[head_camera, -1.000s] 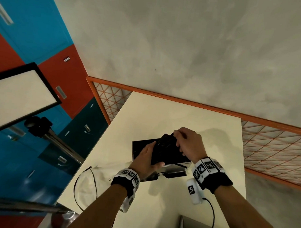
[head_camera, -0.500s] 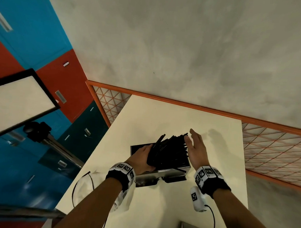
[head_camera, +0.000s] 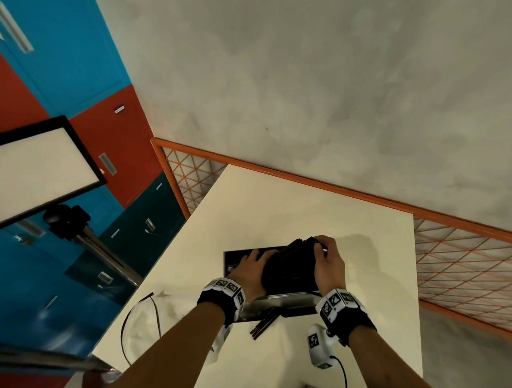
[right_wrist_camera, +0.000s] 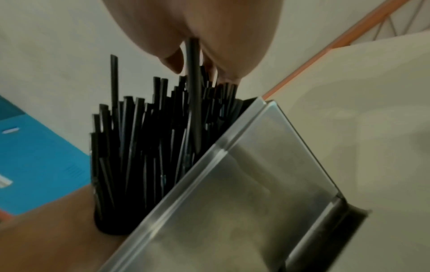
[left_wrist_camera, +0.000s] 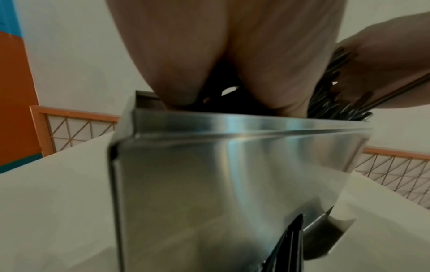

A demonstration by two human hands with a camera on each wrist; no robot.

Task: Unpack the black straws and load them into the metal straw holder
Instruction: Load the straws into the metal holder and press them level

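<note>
The cream rectangular bench [head_camera: 292,212] carries the open-topped brushed-steel straw holder [head_camera: 277,306], the landmark here. In the holder's open top a dense bundle of thin black plastic straws [head_camera: 290,270] stands at uneven heights. At the holder's left the bundle is clasped by the left hand [head_camera: 250,270], fingers curled around its lower part. At the holder's right the right hand [head_camera: 329,266] is closed over the straw tops, one straw being pinched between its fingers [right_wrist_camera: 173,59]. Against the holder's front wall a few loose black straws [head_camera: 263,324] lie on the bench. The bundle could splay if released unevenly, and more straws could be spilled over the holder's rim onto the bench.
</note>
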